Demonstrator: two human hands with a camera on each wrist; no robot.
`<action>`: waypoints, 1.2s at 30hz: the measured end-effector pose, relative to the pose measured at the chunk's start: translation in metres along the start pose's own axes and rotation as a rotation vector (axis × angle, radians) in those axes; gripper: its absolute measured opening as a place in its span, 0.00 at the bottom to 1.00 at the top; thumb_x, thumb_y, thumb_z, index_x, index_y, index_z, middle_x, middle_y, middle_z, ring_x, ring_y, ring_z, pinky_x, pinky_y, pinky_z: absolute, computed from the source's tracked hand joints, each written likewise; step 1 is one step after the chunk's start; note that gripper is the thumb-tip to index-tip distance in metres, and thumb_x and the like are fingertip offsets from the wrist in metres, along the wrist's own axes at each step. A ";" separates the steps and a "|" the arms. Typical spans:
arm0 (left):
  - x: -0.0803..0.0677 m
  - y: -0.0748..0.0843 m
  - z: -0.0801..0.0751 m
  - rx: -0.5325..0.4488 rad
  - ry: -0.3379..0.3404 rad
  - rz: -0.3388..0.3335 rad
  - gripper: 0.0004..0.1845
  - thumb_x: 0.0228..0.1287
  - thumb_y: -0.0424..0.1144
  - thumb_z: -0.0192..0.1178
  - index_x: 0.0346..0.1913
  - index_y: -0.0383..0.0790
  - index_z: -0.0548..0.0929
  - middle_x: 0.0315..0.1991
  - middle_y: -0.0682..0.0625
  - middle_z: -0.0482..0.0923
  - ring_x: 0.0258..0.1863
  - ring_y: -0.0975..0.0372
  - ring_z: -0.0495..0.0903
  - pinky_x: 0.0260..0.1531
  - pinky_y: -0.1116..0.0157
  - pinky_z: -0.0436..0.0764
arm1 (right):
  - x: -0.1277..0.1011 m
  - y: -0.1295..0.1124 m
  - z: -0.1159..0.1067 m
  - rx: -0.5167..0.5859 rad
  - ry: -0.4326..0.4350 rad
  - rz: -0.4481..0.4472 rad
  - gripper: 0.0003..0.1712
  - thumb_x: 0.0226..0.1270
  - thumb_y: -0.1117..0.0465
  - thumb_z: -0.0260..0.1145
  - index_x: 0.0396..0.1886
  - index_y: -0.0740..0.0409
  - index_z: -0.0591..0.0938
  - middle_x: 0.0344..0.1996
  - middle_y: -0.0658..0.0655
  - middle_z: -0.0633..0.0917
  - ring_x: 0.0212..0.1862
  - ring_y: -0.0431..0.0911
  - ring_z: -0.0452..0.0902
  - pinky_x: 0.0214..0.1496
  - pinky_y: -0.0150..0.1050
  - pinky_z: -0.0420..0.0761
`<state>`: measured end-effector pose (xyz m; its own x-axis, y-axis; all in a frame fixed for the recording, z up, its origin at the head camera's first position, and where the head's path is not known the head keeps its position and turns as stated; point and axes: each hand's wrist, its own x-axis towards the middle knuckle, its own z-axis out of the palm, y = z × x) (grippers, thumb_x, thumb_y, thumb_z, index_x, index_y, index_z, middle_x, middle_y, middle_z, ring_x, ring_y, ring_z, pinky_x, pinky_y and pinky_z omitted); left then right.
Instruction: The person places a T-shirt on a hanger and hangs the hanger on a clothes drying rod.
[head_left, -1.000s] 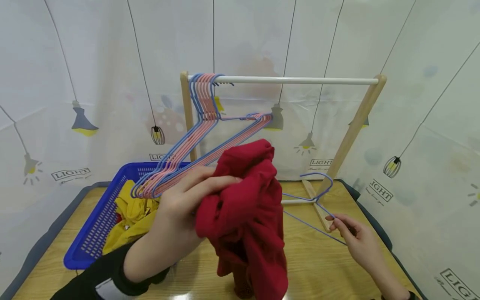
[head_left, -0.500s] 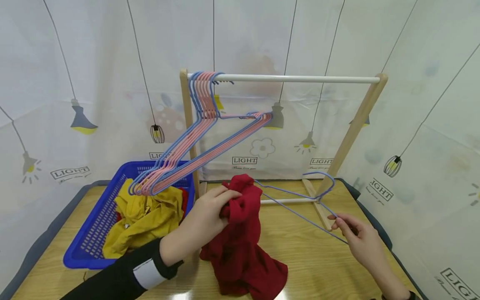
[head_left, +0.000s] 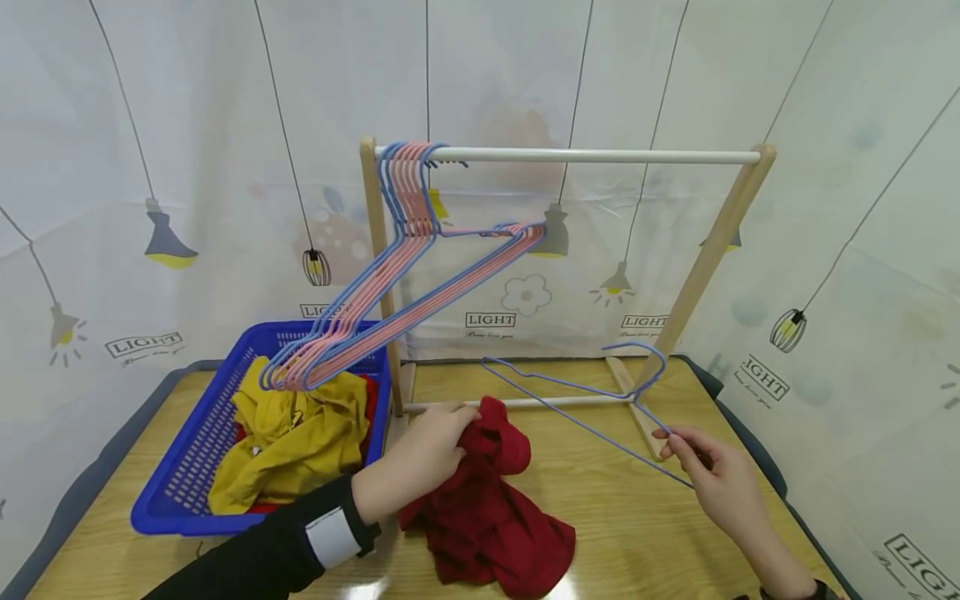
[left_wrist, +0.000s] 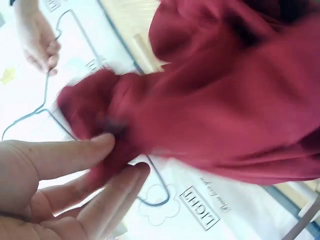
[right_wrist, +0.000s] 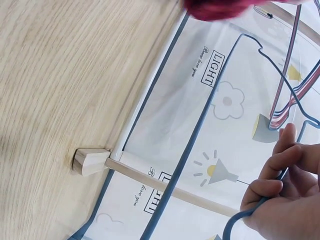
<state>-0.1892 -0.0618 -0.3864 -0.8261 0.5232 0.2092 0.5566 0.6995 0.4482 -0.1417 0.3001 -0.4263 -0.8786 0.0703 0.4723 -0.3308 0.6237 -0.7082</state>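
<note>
A red garment [head_left: 487, 508] lies crumpled on the wooden table [head_left: 645, 533], and my left hand [head_left: 427, 446] pinches its upper edge between thumb and fingers. In the left wrist view the red garment [left_wrist: 220, 100] fills the frame above my left hand [left_wrist: 75, 175]. My right hand [head_left: 701, 462] pinches a thin blue wire hanger [head_left: 577, 400] near its hook, holding it low over the table to the right of the garment. The right wrist view shows my right hand [right_wrist: 282, 187] curled round the blue hanger [right_wrist: 280, 85] wire.
A wooden rack with a white rail [head_left: 592, 156] stands at the table's back, with several pink and blue hangers [head_left: 397, 267] bunched at its left end. A blue basket [head_left: 187, 467] holding yellow clothing [head_left: 292, 433] sits at the left. Printed curtains surround the table.
My left hand has lowered the red garment from chest height down onto the table. The right hand has kept the blue hanger almost still.
</note>
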 end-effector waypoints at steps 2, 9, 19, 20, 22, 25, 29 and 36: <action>0.000 -0.001 0.005 0.025 -0.024 -0.001 0.19 0.58 0.18 0.69 0.54 0.28 0.83 0.53 0.35 0.85 0.55 0.43 0.86 0.53 0.49 0.87 | 0.000 -0.001 0.000 0.009 -0.002 0.005 0.10 0.76 0.71 0.63 0.46 0.66 0.90 0.27 0.24 0.81 0.19 0.34 0.60 0.20 0.36 0.62; -0.005 -0.002 0.008 0.042 -0.022 -0.025 0.18 0.56 0.18 0.71 0.50 0.26 0.82 0.50 0.34 0.85 0.53 0.41 0.86 0.52 0.47 0.87 | -0.001 -0.003 0.001 0.013 -0.024 0.032 0.11 0.78 0.69 0.62 0.48 0.66 0.89 0.27 0.24 0.82 0.20 0.35 0.60 0.20 0.36 0.63; -0.032 -0.013 0.023 0.164 0.127 -0.030 0.22 0.51 0.24 0.77 0.49 0.27 0.81 0.49 0.35 0.85 0.46 0.42 0.87 0.45 0.49 0.88 | -0.001 -0.002 0.002 0.006 -0.020 0.051 0.11 0.79 0.68 0.61 0.49 0.66 0.89 0.27 0.27 0.82 0.21 0.35 0.63 0.21 0.36 0.64; -0.035 -0.014 0.026 0.199 0.123 -0.024 0.22 0.51 0.26 0.79 0.48 0.28 0.82 0.48 0.36 0.85 0.45 0.44 0.87 0.43 0.50 0.88 | 0.000 -0.001 0.002 0.005 -0.020 0.055 0.11 0.79 0.68 0.61 0.49 0.66 0.89 0.27 0.26 0.82 0.21 0.35 0.63 0.22 0.36 0.64; -0.039 -0.015 0.033 0.266 0.104 -0.017 0.22 0.51 0.32 0.81 0.47 0.30 0.83 0.46 0.38 0.84 0.44 0.46 0.85 0.43 0.52 0.88 | 0.000 0.000 0.002 -0.002 -0.019 0.059 0.11 0.79 0.68 0.61 0.49 0.66 0.89 0.27 0.25 0.81 0.21 0.34 0.63 0.22 0.36 0.64; -0.042 -0.016 0.041 0.348 0.072 -0.024 0.22 0.50 0.39 0.83 0.45 0.33 0.85 0.42 0.40 0.82 0.41 0.50 0.82 0.41 0.54 0.88 | 0.000 0.002 0.002 -0.011 -0.018 0.056 0.11 0.79 0.68 0.62 0.49 0.65 0.89 0.27 0.24 0.81 0.21 0.34 0.63 0.22 0.35 0.64; -0.043 -0.017 0.045 0.419 0.093 -0.056 0.17 0.49 0.37 0.82 0.41 0.38 0.88 0.37 0.43 0.82 0.37 0.51 0.82 0.36 0.55 0.86 | 0.000 0.002 0.003 -0.007 -0.022 0.047 0.11 0.79 0.68 0.62 0.48 0.64 0.90 0.27 0.25 0.81 0.21 0.35 0.62 0.22 0.36 0.64; -0.046 -0.018 0.031 0.435 0.284 0.027 0.14 0.49 0.33 0.79 0.32 0.43 0.81 0.26 0.49 0.81 0.26 0.54 0.83 0.25 0.59 0.79 | -0.001 0.003 0.002 0.013 -0.028 0.061 0.12 0.80 0.68 0.60 0.50 0.66 0.89 0.27 0.26 0.82 0.22 0.35 0.64 0.23 0.36 0.65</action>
<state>-0.1584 -0.0832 -0.4315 -0.7685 0.4339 0.4702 0.5138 0.8565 0.0492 -0.1429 0.3005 -0.4300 -0.9065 0.0863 0.4132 -0.2803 0.6088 -0.7421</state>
